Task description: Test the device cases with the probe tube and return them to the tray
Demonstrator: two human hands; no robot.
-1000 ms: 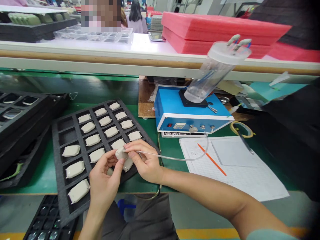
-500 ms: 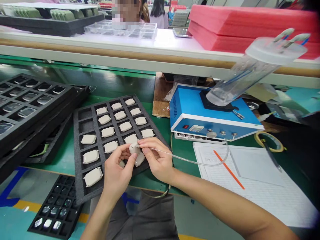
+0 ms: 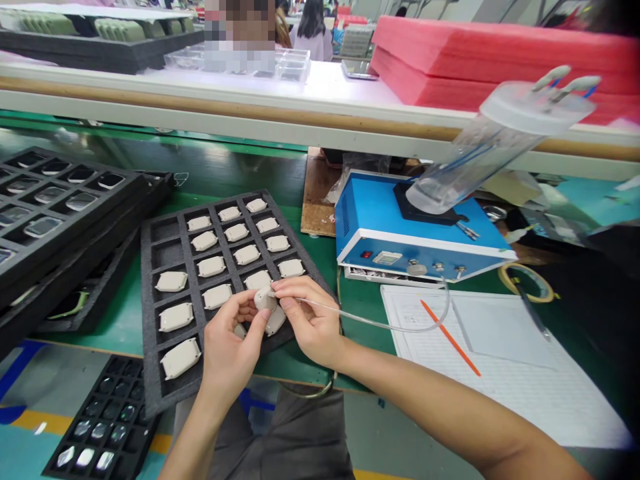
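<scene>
Over the near right part of a dark foam tray, my left hand pinches a small beige part between thumb and fingers. My right hand holds the tip end of a thin clear tube against that part; the tip itself is mostly hidden by the fingers. Several beige watch-shaped cases lie in the tray's compartments, and two compartments at its far left hold none. The tube curves right to a blue machine.
Stacked foam trays stand at the left. A clear cylinder leans on the machine. Right of my right hand lie papers, an orange stick and a tape roll. A shelf crosses behind; a person sits beyond.
The whole view has shifted slightly, so things appear a little further left. Both hands keep the same hold on the beige part and the tube.
</scene>
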